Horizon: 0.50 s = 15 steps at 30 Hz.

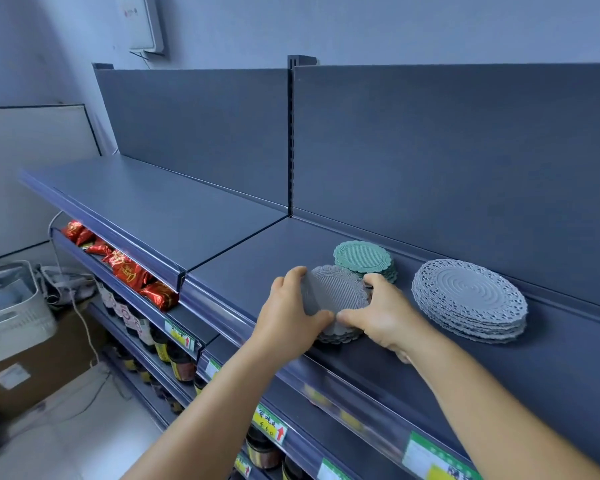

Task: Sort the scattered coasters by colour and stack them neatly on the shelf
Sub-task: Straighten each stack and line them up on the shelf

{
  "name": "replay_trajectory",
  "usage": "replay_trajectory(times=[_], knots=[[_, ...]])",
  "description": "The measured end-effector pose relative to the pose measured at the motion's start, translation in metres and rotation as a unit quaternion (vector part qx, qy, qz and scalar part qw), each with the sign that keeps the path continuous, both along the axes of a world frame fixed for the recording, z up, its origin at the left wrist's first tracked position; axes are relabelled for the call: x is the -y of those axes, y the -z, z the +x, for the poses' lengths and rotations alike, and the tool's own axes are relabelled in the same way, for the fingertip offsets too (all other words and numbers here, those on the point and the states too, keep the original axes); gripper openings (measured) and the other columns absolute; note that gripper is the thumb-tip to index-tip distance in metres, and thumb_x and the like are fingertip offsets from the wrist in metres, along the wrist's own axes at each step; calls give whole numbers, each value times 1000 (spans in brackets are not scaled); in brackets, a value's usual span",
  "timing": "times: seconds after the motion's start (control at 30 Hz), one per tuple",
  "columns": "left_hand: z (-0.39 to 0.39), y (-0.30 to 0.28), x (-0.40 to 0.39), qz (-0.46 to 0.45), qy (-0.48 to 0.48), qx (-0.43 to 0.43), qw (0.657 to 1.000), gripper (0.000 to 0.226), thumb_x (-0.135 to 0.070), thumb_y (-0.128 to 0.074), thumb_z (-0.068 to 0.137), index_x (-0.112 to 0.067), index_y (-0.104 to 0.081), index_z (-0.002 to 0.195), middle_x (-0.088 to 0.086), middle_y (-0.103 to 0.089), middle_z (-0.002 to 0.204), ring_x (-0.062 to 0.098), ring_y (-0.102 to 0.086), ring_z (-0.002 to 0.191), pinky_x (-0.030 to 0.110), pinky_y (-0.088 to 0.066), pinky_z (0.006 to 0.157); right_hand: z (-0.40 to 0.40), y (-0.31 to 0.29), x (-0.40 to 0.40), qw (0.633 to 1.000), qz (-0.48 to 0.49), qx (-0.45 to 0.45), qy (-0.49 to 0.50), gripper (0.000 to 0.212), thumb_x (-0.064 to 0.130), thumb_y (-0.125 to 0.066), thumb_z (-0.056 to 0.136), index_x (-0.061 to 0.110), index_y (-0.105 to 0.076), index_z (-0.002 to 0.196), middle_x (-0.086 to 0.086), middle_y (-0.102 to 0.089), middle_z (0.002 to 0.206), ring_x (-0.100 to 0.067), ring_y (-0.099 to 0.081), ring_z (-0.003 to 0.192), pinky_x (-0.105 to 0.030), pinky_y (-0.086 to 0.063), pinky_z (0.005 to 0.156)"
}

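Your left hand (293, 306) and right hand (381, 315) clasp the grey stack (336, 299) on the shelf (257, 258), squaring its edges. Next, let go gently; beyond sit the green stack (362, 258) and lace stack (468, 297).

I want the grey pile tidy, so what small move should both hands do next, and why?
Probably press inward and square the pile. The left hand and right hand hold the small grey coasters from both sides, but the lower edges still stick out unevenly. The green pile behind and the lacy grey pile already sit apart.
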State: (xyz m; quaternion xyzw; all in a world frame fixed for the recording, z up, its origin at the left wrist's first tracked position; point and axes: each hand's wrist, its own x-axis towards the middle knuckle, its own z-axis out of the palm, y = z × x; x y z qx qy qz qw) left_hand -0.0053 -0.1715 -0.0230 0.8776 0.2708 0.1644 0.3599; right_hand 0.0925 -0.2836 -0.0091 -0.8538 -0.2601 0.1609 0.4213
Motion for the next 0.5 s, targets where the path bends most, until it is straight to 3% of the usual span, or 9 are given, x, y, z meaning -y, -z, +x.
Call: replay_trajectory(times=[0.13,0.23,0.3,0.37,0.5], knots=[[6,1,-8,-60,-5,-10,998,89,-37,-74,75,-30,-20,145,7,-50,129,26,-60,101,32,-51,79,3,-2,1,1000,-6,-29,11,52,16,-78,68,16,-48,110,2,-53,97,-16,-54,93,-26,-45,81],[7,0,-8,-76,-3,-16,997,93,-35,-75,76,-29,-16,148,6,-43,139,25,-54,113,34,-50,89,6,0,0,997,16,-73,0,45,12,-80,64,6,-58,104,-2,-66,97,-19,-63,94,-34,-52,91],[5,0,-8,-77,5,-19,997,95,-35,-74,77,-25,-15,150,4,-40,144,24,-47,124,36,-44,100,6,2,2,996,35,-78,-8,48,9,-78,63,10,-60,107,-3,-69,99,-20,-65,94,-37,-53,91],[3,-2,-6,-69,22,-19,997,90,-35,-73,78,-21,-20,149,2,-44,141,21,-47,124,33,-42,102,2,3,4,995,63,-70,-19,48,3,-74,66,13,-58,111,-3,-68,100,-18,-65,92,-32,-54,85],[-6,-7,4,-72,48,33,996,69,-27,-69,82,-22,-31,140,-4,-38,124,13,-46,104,25,-42,85,-14,4,11,985,152,-82,-28,51,-6,-58,77,14,-48,124,-1,-65,94,-13,-59,80,-19,-48,68]])
